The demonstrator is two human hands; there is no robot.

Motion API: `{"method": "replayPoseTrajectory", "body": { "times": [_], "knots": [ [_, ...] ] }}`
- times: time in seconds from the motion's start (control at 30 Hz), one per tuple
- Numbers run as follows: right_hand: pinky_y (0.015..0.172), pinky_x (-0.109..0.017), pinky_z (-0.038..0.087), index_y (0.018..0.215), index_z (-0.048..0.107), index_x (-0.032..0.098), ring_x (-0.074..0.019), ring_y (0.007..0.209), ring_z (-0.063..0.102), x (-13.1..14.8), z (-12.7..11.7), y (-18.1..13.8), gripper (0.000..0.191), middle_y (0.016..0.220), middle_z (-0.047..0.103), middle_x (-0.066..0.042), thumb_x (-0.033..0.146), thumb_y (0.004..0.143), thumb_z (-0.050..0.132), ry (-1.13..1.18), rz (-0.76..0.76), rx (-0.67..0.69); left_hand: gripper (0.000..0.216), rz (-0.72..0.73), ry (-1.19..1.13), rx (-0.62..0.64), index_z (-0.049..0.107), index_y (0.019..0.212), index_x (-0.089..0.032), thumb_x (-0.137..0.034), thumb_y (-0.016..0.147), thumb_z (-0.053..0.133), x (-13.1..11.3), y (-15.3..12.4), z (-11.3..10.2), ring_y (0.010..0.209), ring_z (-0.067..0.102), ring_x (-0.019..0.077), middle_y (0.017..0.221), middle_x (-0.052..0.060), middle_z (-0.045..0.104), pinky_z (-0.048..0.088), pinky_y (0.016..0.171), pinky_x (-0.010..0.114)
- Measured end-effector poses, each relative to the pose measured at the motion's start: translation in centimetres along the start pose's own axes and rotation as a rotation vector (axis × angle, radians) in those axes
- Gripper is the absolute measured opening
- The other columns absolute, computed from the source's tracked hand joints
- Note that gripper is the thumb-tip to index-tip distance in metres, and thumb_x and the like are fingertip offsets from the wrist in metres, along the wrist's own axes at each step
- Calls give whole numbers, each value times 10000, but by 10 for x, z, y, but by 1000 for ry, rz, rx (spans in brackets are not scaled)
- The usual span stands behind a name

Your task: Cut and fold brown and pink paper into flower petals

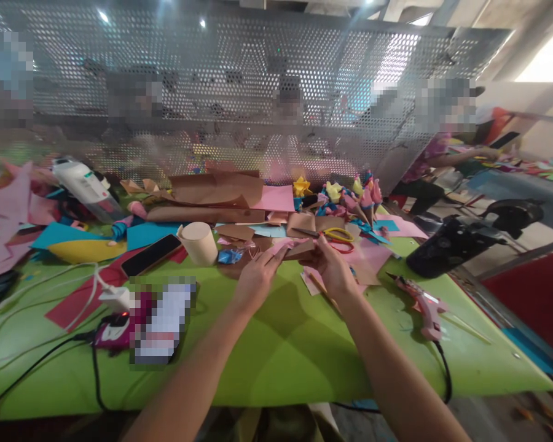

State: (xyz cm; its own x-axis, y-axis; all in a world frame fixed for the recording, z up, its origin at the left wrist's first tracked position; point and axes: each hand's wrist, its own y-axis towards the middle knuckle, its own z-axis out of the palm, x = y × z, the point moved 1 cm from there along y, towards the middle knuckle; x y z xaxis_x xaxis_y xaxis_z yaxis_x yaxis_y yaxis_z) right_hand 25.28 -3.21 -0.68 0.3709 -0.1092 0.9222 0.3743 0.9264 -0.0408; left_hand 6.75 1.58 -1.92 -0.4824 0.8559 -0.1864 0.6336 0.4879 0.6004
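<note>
My left hand (254,277) and my right hand (332,265) meet over the green table (286,344), both pinching a small folded piece of brown paper (300,248) between their fingertips. The paper is held just above scraps of pink and brown paper. Yellow-handled scissors (335,234) lie just beyond my right hand. A thin wooden stick (323,291) lies under my right wrist.
A pink glue gun (423,307) lies at the right, its cable trailing off the edge. A phone (151,255) and a roll of brown paper (200,243) sit at the left, with cables and a charger. Coloured paper cones (365,199) stand behind. A perforated metal screen (239,80) backs the table; people sit beyond.
</note>
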Motion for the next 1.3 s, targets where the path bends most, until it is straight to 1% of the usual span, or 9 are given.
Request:
{"method": "replayPoseTrajectory", "body": {
  "times": [0.1, 0.23, 0.53, 0.63, 0.73, 0.9, 1.0, 1.13, 1.3],
  "knots": [
    [648, -323, 531, 804, 700, 228, -234, 774, 704, 3, 0, -1, 467, 757, 734, -32, 682, 699, 729, -11, 2, 44, 538, 1, -21, -23, 393, 1517, -245, -116, 995, 376, 0, 0, -1, 1016, 646, 215, 1125, 88, 678, 532, 933, 359],
    [722, -329, 526, 825, 749, 226, -227, 814, 692, 9, 2, -5, 368, 836, 757, -40, 545, 650, 807, -117, -18, 86, 511, 0, -47, -43, 421, 1501, -226, -122, 1003, 378, -2, 1, -4, 1055, 650, 217, 1127, 92, 689, 528, 941, 352],
    [879, -392, 496, 705, 758, 229, -230, 812, 652, 14, 8, -5, 267, 785, 737, -29, 480, 631, 810, -238, -140, 165, 442, -104, -172, -43, 525, 1428, -228, -159, 999, 444, -2, 3, -2, 1094, 665, 207, 1134, 82, 714, 537, 949, 334],
    [842, -383, 498, 680, 741, 225, -217, 758, 637, 12, 8, -5, 263, 717, 718, -13, 461, 603, 829, -247, -134, 101, 384, -133, -235, -47, 594, 1353, -192, -166, 989, 474, -1, 4, -1, 1081, 678, 211, 1153, 100, 725, 546, 938, 339],
    [798, -358, 492, 719, 753, 218, -201, 731, 630, 10, 6, -5, 262, 720, 724, -7, 418, 578, 847, -221, -140, 44, 319, -176, -290, -39, 651, 1265, -182, -195, 982, 505, -1, 5, -1, 1054, 693, 215, 1163, 100, 733, 548, 929, 342],
    [724, -326, 486, 748, 765, 211, -183, 705, 627, 9, 3, -5, 274, 763, 740, -15, 397, 568, 855, -179, -118, 38, 192, -327, -378, -11, 720, 1053, -195, -231, 953, 560, 1, 6, -4, 924, 710, 209, 1015, 70, 765, 540, 851, 316],
    [724, -334, 496, 745, 765, 214, -191, 711, 639, 7, 1, -4, 246, 755, 734, -17, 384, 588, 849, -163, -99, 63, 181, -441, -514, 22, 721, 995, -184, -243, 940, 559, 0, 8, -6, 808, 693, 184, 897, 53, 759, 524, 771, 280],
    [731, -344, 499, 752, 771, 216, -203, 731, 646, 5, 0, -3, 240, 781, 745, -26, 365, 580, 847, -159, -92, 67, 242, -599, -845, 60, 701, 980, -168, -343, 926, 544, 0, 10, -6, 665, 634, 137, 788, 28, 724, 493, 643, 230],
    [781, -367, 503, 792, 779, 221, -219, 782, 648, 5, -2, -1, 244, 825, 755, -38, 366, 603, 833, -204, -100, 125, 295, -713, -1106, 46, 677, 897, -142, -426, 862, 608, 0, 10, -4, 614, 589, 117, 728, 32, 693, 479, 612, 227]
  ]
}}
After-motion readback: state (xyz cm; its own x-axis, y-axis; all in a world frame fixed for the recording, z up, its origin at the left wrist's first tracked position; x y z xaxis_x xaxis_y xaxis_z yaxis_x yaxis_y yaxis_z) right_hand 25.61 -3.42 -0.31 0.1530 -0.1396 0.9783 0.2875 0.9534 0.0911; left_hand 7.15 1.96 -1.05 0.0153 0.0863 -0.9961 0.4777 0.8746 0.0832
